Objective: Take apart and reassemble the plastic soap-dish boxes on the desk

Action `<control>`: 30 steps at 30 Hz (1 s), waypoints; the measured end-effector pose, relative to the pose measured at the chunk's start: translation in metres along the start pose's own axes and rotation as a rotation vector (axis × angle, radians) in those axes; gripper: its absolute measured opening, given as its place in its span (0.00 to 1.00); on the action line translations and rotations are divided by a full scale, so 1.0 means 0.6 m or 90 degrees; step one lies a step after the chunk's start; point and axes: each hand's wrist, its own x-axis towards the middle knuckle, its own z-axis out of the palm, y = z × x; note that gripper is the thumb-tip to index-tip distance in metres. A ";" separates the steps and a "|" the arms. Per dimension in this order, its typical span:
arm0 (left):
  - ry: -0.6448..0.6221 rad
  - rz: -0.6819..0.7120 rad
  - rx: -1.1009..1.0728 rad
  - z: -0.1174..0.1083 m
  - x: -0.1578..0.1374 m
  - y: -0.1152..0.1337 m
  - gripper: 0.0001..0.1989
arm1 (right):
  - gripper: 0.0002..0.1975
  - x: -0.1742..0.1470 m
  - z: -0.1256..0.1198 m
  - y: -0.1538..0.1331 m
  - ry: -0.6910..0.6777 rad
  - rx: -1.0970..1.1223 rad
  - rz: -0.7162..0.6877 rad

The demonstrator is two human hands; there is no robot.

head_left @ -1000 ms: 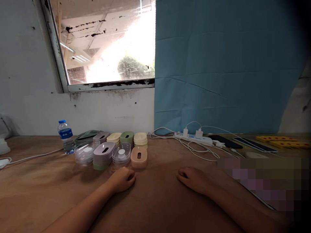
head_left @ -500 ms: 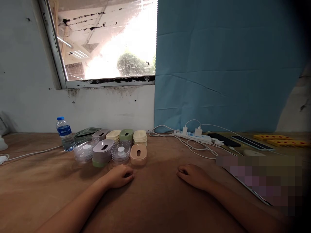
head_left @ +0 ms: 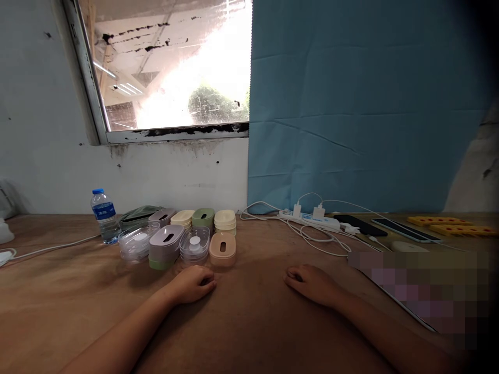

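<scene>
My left hand (head_left: 195,284) rests on the brown tabletop (head_left: 249,322), its fingers loosely curled in and nothing visible in them. Just beyond it stand a peach slotted lid or box (head_left: 222,254), a stack of clear plastic containers (head_left: 194,253) and a lilac slotted box (head_left: 167,240) on a green one (head_left: 162,263). More clear containers (head_left: 134,252) sit to their left. Behind are a mauve box (head_left: 161,215), a green slotted box (head_left: 203,215) and cream stacks (head_left: 225,220). Lying apart on the right, my right hand (head_left: 310,284) is also curled closed, with nothing seen in it.
A water bottle (head_left: 105,218) and a dark green cloth-like item (head_left: 136,215) stand at back left. Toward the right lie a power strip (head_left: 331,223) with white cables, a dark phone (head_left: 360,225), another flat device (head_left: 405,230), yellow pieces (head_left: 462,229) and a blurred-out panel (head_left: 421,296).
Both hands and all the containers stay where they were. Only the camera view has shifted very slightly.
</scene>
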 end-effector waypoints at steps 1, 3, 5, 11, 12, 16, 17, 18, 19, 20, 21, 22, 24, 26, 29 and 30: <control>-0.003 -0.002 -0.002 0.000 0.000 0.001 0.15 | 0.18 0.000 0.000 0.000 0.000 0.000 0.001; -0.008 -0.005 -0.004 -0.001 0.000 0.001 0.14 | 0.18 0.000 0.000 -0.001 0.002 0.001 0.003; -0.005 -0.003 0.000 0.000 0.001 0.001 0.14 | 0.18 -0.001 0.000 -0.001 0.004 0.001 0.005; -0.002 0.000 0.003 0.003 0.001 -0.001 0.14 | 0.18 0.000 0.001 0.002 0.006 -0.002 0.004; -0.001 0.004 0.007 0.004 0.001 -0.002 0.14 | 0.18 0.000 0.001 0.002 0.006 -0.002 0.004; 0.009 0.028 0.041 0.006 0.001 -0.004 0.14 | 0.17 0.000 0.001 0.003 0.006 -0.003 -0.001; 0.011 0.031 0.048 0.006 0.001 -0.004 0.14 | 0.17 0.000 0.001 0.003 0.007 -0.003 -0.002; 0.013 0.033 0.054 0.005 -0.001 -0.003 0.14 | 0.17 0.000 0.001 0.003 0.008 -0.004 -0.003; 0.012 0.040 0.057 0.003 -0.003 -0.002 0.14 | 0.17 0.000 0.001 0.002 0.010 -0.005 -0.004; 0.005 0.060 0.058 -0.001 -0.005 0.001 0.13 | 0.17 0.000 0.002 0.002 0.011 -0.008 -0.003; -0.008 0.094 0.056 -0.006 -0.007 0.004 0.13 | 0.17 0.000 0.002 0.001 0.013 -0.011 -0.003; -0.020 0.134 0.056 -0.012 -0.008 0.009 0.12 | 0.17 0.000 0.003 0.001 0.017 -0.015 -0.002; -0.004 0.188 0.058 -0.028 -0.004 0.020 0.10 | 0.17 0.000 0.005 -0.001 0.023 -0.028 -0.001; 0.075 0.176 0.060 -0.047 0.014 0.030 0.08 | 0.17 -0.001 0.007 -0.002 0.027 -0.041 -0.001; 0.200 0.120 0.096 -0.073 0.073 0.038 0.10 | 0.16 -0.002 0.010 -0.003 0.031 -0.054 -0.002; 0.218 0.104 0.126 -0.079 0.100 0.037 0.11 | 0.16 -0.003 0.011 -0.003 0.033 -0.055 -0.002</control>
